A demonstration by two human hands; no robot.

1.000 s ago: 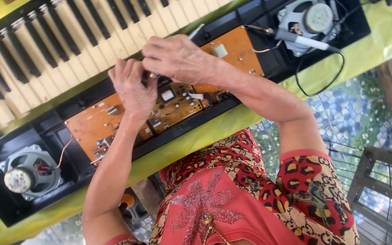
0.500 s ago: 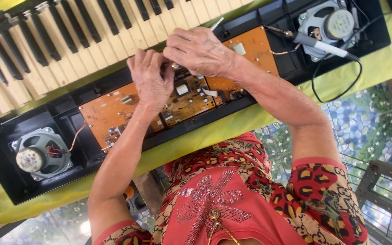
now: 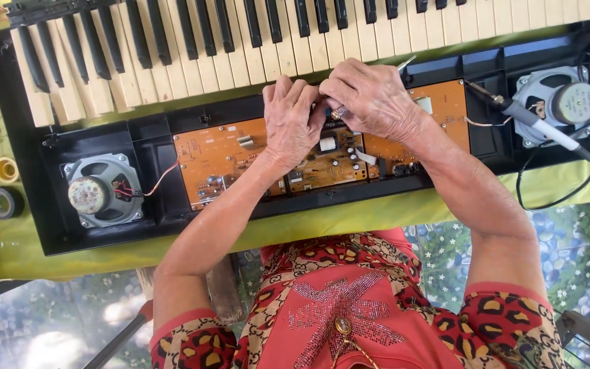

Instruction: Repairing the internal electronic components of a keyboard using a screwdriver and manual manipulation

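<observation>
Since the earlier frame the view has swung round so the keyboard (image 3: 295, 41) now lies almost level across the top instead of slanting, and both hands have drawn closer together over the middle of the orange circuit board (image 3: 220, 160).

The left hand (image 3: 293, 119) lies palm down on the board, fingers stretched toward the keys and curled a little at the tips; what it may be pinching is hidden under the fingers, so I cannot tell if it grips anything. The right hand (image 3: 373, 102) is closed in a loose fist just beside it, the two touching at the fingertips, and a small metal part (image 3: 339, 113) shows between them, held by the right fingers. A thin silvery tip (image 3: 406, 63) sticks out past the right knuckles toward the keys.

The circuit board sits in the open black case (image 3: 145, 219) below the row of keys, with a round speaker (image 3: 97, 190) at the left end, joined to the board by red wires, and a second speaker (image 3: 558, 102) at the right end. A soldering iron (image 3: 534, 124) lies slantwise by the right speaker, its black cord (image 3: 554, 198) looping down over the green cloth (image 3: 49, 263). Two rolls of tape (image 3: 5, 186), one yellow and one dark, rest on the cloth at the far left
</observation>
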